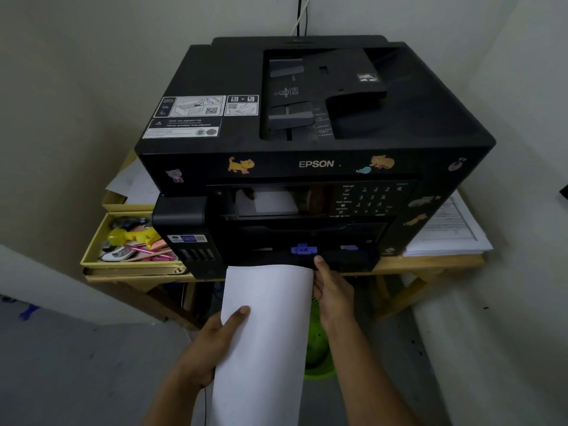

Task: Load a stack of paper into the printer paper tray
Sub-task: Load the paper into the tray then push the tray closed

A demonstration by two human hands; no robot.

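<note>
A black Epson printer point(313, 124) stands on a wooden table. A white stack of paper point(264, 333) reaches from the lower middle of the view up to the printer's low front tray point(344, 256), its far end at the tray opening. My left hand point(212, 342) grips the stack's left edge, thumb on top. My right hand point(330, 287) holds the stack's right edge near the tray, with its thumb pointing up at the tray front. A blue paper guide point(303, 249) sits just above the paper's far end.
A yellow box point(92, 241) of pens and small items sits left of the printer. Printed sheets point(451, 232) lie on the table point(430, 261) at the right. A green basket point(319, 358) stands on the floor under the table. Walls close in behind and at both sides.
</note>
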